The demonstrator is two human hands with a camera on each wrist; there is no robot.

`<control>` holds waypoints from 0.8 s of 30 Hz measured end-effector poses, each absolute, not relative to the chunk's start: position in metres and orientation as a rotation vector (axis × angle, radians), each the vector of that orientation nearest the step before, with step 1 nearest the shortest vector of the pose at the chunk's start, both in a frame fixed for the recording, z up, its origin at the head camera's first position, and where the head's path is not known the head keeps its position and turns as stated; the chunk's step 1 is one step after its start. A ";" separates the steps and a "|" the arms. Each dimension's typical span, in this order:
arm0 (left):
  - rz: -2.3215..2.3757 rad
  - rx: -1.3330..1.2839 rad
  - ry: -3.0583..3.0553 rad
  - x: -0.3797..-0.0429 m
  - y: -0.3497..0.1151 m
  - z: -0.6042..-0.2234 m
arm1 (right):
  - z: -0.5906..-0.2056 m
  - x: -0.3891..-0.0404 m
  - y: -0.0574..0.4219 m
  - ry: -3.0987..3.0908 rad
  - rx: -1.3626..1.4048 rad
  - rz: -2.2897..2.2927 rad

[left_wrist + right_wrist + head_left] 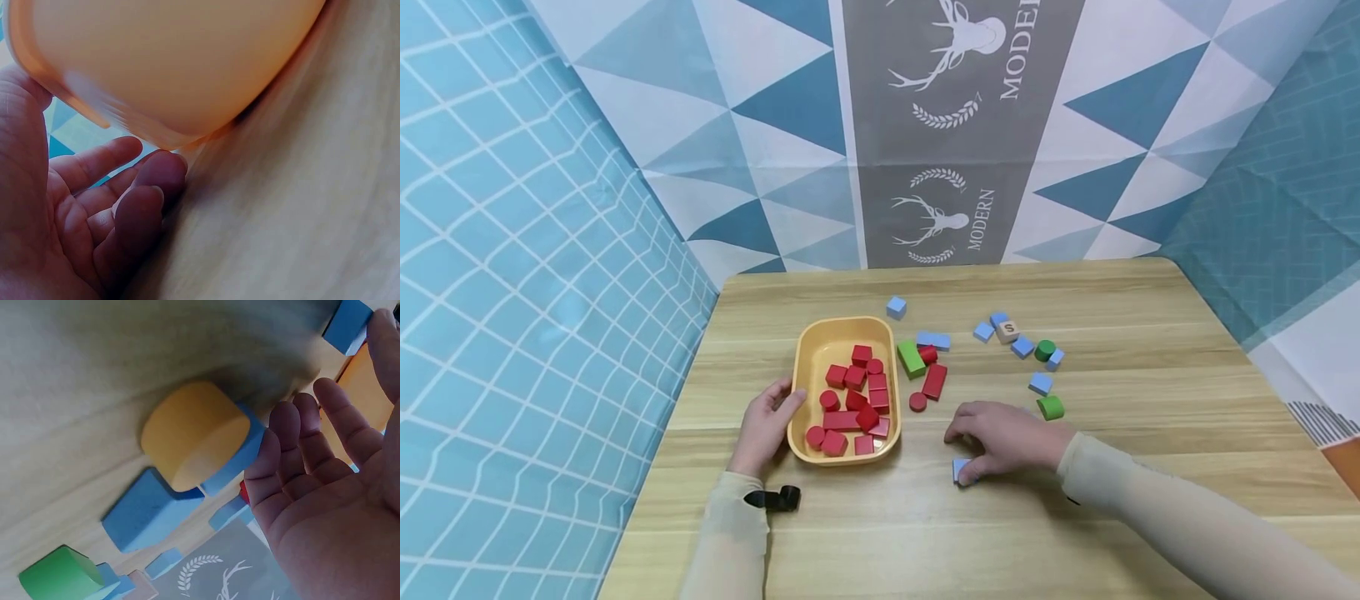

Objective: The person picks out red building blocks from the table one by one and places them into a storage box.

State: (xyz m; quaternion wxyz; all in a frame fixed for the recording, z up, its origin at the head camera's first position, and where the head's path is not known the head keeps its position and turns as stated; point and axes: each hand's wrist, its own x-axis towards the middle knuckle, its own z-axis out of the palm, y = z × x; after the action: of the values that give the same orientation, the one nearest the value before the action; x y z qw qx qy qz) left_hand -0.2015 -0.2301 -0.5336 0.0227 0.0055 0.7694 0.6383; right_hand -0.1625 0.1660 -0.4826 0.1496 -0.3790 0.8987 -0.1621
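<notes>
My left hand (765,427) holds the near-left side of a yellow plastic tray (842,320), with its thumb over the rim. In the left wrist view the other fingers (153,175) curl loosely by the tray's outer wall. Several red blocks (841,421) lie inside the tray. Right of it, my right hand (1011,437) is low over the table, its thumb touching a small blue block (960,469). Its other fingers (306,428) are extended, apart from that block. Beside them, in the right wrist view, are a yellow-orange rounded block (194,434) and a blue block (153,509).
Past the tray lie a light green block (911,359), a red rectangular block (934,382) and a red disc (917,402). Farther right are several blue blocks, a lettered wooden cube (1007,331), a green cylinder (1045,350) and a green half-round block (1050,407).
</notes>
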 end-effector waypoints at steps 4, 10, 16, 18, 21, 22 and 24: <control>1.983 0.025 2.395 -0.201 -0.229 -0.532 | -0.484 -0.161 0.164 2.610 -1.040 -0.481; 1.966 0.029 2.413 -0.200 -0.229 -0.532 | -0.487 -0.178 0.153 2.789 -0.990 -0.496; 1.961 0.027 2.403 -0.200 -0.230 -0.534 | -0.491 -0.204 0.144 2.927 -1.043 -0.297; 1.958 0.027 2.403 -0.200 -0.230 -0.534 | -0.493 -0.210 0.141 2.931 -1.036 -0.277; 1.968 0.033 2.409 -0.199 -0.229 -0.532 | -0.493 -0.215 0.136 2.941 -1.037 -0.300; 1.968 0.034 2.416 -0.199 -0.229 -0.531 | -0.492 -0.216 0.134 2.948 -1.034 -0.310; 1.968 0.039 2.424 -0.199 -0.229 -0.529 | -0.491 -0.217 0.131 2.963 -1.000 -0.295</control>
State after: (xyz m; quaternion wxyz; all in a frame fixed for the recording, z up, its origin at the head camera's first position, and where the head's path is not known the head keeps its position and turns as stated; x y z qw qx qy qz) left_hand -0.1986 -0.2290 -0.5293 0.0095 0.0126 0.7762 0.6303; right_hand -0.2167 0.1311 -0.4908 0.0002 -0.3184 0.9433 -0.0939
